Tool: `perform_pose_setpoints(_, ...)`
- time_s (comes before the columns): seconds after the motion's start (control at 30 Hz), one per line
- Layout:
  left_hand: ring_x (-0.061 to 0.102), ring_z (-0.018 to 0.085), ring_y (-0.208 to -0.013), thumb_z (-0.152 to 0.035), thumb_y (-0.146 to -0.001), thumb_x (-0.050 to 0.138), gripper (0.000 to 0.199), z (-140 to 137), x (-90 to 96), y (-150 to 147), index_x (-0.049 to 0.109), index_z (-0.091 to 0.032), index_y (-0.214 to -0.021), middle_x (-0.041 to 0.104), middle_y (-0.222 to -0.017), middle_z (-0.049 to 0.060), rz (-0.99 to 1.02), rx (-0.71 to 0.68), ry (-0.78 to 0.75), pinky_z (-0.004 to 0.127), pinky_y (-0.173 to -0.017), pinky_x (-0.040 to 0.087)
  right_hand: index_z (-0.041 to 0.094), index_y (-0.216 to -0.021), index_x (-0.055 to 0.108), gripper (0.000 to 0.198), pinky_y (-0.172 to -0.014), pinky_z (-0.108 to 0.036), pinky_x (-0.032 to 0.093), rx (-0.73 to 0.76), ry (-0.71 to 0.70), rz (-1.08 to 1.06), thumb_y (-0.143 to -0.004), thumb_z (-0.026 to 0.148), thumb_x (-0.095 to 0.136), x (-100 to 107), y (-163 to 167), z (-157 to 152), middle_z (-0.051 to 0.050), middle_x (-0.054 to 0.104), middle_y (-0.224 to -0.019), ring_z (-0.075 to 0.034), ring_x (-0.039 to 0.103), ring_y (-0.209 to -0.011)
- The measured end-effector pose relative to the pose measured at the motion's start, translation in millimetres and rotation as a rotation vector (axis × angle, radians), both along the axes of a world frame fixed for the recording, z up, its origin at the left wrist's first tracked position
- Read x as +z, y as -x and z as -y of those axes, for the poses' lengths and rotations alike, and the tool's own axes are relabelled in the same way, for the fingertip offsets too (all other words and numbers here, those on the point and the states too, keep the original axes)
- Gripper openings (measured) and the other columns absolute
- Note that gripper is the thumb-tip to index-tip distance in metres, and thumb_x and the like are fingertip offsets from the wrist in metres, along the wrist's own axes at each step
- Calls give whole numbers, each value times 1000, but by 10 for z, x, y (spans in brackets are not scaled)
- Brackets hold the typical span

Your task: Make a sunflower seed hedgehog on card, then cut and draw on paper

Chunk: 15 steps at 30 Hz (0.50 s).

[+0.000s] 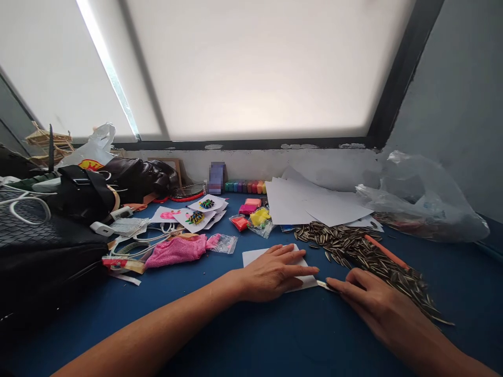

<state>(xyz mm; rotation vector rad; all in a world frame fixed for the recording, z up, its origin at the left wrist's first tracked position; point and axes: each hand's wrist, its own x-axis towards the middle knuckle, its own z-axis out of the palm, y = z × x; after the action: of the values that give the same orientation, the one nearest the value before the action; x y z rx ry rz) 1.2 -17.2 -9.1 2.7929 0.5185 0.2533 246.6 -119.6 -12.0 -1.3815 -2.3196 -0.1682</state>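
Note:
My left hand (275, 272) lies flat on a small sheet of white paper (253, 255), fingers spread, pressing it to the blue table. Just right of the sheet, my right hand (371, 301) is closed, its fingertips on a narrow white strip (323, 285) that looks like paper. One end of the strip meets the sheet's right edge; whether the two are joined I cannot tell. Beyond my right hand spreads a heap of striped sunflower seeds (353, 248), with an orange stick-like tool (387, 252) lying across it.
Clay packets (259, 216), a stack of white sheets (314, 201) and a row of coloured clay (245, 187) are at the back. Left are seed-decorated cards (196, 217), a pink cloth (176, 250), cables and a black bag (51, 256). A plastic bag (428, 204) sits right.

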Motion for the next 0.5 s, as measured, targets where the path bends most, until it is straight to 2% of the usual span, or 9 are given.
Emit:
perform_pose_setpoints(0.13,22,28,-144,-38,-101,32,38,-2,20,14,51,-36,-134,29,-154,1,-9,-11,34,48,-115,22,28,-109,70,37,-52,-22,49,9,-14,12,-99,33,35,-3,14,6,-4,58,-77,-13,59,-60)
perform_pose_setpoints(0.5,18,28,-145,-36,-101,33,39,-16,18,17,50,-36,-136,28,-155,0,-19,-24,51,49,-116,20,30,-114,69,38,-50,-19,51,18,-142,46,-98,23,36,-111,-21,59,-5,60,-79,-13,61,-63)
